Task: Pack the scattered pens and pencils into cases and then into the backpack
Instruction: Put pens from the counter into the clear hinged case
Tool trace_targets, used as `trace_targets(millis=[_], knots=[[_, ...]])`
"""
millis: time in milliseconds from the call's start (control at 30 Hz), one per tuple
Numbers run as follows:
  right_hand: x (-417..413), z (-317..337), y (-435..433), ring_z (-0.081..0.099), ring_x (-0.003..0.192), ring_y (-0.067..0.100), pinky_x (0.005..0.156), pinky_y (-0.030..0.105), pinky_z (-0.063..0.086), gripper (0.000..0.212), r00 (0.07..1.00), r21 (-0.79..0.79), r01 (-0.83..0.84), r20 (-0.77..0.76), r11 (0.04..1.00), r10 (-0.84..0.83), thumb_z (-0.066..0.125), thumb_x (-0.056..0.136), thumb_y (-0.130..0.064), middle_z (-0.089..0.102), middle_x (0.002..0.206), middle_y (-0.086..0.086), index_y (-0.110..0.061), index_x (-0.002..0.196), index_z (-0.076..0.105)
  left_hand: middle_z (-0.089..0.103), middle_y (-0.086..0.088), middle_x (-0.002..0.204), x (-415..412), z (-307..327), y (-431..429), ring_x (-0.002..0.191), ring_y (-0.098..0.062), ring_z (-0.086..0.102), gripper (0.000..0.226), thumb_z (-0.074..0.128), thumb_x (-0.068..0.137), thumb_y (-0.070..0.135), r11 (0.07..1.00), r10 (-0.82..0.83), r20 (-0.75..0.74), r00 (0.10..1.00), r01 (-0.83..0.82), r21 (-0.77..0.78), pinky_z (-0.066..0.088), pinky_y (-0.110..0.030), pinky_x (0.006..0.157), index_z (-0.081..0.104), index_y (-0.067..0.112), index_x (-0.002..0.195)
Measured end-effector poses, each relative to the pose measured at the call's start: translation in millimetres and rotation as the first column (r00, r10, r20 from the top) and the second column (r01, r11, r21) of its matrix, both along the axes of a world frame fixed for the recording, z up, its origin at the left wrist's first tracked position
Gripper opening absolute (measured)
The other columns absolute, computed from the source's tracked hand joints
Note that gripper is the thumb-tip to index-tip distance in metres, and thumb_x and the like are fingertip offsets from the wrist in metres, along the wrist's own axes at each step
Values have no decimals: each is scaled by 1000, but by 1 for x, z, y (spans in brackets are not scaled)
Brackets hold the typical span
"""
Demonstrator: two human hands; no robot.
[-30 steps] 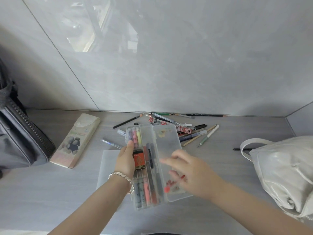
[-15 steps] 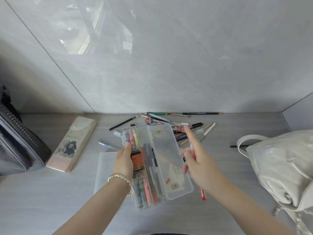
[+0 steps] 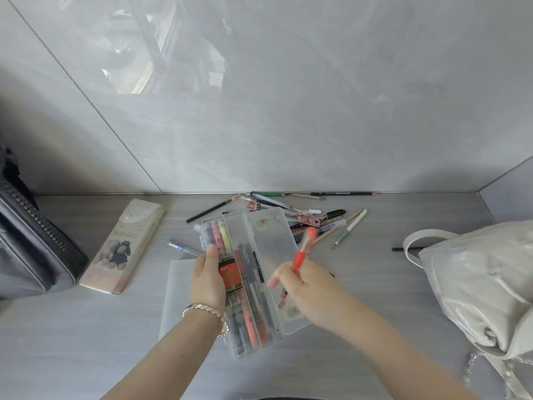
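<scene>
Swung upward since earlier, red pen (image 3: 303,247) pinched by fingers of right hand (image 3: 307,294); left hand (image 3: 208,280) fingers gripping clear case (image 3: 269,243).

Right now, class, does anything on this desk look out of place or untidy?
Yes: a heap of loose pens and pencils lies crisscrossed by the wall behind the open clear case, and one black pencil lies apart beside the white bag.
</scene>
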State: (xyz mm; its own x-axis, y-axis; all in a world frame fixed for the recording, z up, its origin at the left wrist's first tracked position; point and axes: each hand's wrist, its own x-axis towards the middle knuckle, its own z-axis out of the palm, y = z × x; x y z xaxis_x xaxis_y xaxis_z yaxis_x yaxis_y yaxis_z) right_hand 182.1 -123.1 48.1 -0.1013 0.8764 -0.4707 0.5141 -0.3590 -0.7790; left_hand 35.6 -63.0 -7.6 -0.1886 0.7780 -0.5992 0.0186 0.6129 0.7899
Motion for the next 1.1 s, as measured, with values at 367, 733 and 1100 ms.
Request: trace_targets(millis=[367,733,1100], knots=[[-28,-10,-6,36,54,6,48,16,23,22,961,113,-63,276,992,30,61,85,-38,37,61,-10,-22,96,49,62,-11,121,-5,-5,-3,111,-34,57,52,37,89,57,995,58,54,997,-54,-80,42,-55,99,58,18,118],[-36,-41,20,23,136,26,108,40,27,33,863,457,-122,488,881,-134,47,92,-29,34,142,10,-15,122,52,64,0,94,1,4,-9,88,-16,59,28,38,95,41,996,-43,11,999,42,74,44,-25,67,59,26,85],[41,-94,18,53,107,23,90,25,37,22,823,371,345,321,862,-468,56,86,-7,60,109,8,-8,107,63,55,-19,124,-20,-5,8,109,-35,51,53,31,95,47,1000,15,-218,976,-10,24,37,-41,93,54,7,120]])
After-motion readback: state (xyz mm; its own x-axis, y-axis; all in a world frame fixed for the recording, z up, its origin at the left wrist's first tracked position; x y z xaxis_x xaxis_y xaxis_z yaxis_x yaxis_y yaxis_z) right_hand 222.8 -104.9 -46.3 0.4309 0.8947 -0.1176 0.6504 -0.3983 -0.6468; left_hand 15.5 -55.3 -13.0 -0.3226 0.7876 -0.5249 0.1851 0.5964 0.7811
